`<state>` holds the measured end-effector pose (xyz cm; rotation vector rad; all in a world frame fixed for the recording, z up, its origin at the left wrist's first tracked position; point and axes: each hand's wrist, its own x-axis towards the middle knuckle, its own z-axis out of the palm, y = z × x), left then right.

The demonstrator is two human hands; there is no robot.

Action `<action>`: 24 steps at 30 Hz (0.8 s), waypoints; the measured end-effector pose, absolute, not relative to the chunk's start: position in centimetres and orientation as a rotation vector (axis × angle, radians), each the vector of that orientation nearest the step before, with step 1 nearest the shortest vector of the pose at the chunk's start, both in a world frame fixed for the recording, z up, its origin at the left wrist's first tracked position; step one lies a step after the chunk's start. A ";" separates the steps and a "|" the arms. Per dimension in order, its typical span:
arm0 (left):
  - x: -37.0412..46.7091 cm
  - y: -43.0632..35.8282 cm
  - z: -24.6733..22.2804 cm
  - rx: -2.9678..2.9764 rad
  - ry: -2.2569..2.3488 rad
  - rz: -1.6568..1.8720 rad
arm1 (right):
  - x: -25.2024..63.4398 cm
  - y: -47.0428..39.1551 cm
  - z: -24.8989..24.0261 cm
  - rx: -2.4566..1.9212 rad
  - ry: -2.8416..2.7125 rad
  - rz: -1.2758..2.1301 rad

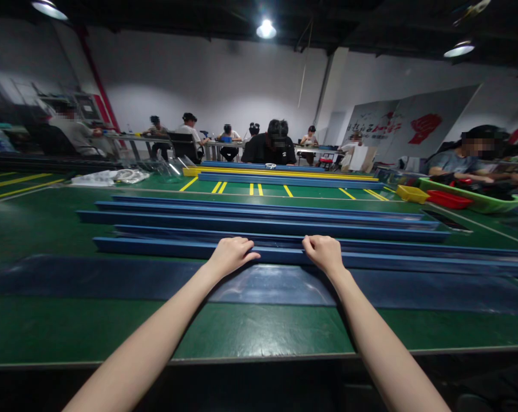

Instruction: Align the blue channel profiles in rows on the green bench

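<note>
Both my hands are on a long blue channel strip that lies crosswise on the green table. My left hand has its fingers curled over the near wall, with the thumb along its front face. Further right, my right hand is closed over the same wall, fingers bent into the channel. Between me and this strip lies a flat, shiny blue sheet, partly under my forearms. Just behind stands another long blue channel strip, parallel to the first.
Beyond are more blue and yellow strips and a seated person. A yellow bin, a red tray and a green basket stand at right. Clear plastic bags lie at left. The table's near edge is close to me.
</note>
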<state>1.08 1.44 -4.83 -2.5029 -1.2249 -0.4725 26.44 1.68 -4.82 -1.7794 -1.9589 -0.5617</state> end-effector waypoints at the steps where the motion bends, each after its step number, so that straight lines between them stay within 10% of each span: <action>1: 1.1 1.4 -4.8 -2.508 -1.233 -0.472 | 26.4 1.7 -4.8 -1.779 -1.961 -0.560; 24: 1.1 1.3 -4.7 -2.544 -1.290 -0.503 | 26.4 1.6 -4.6 -1.795 -1.964 -0.542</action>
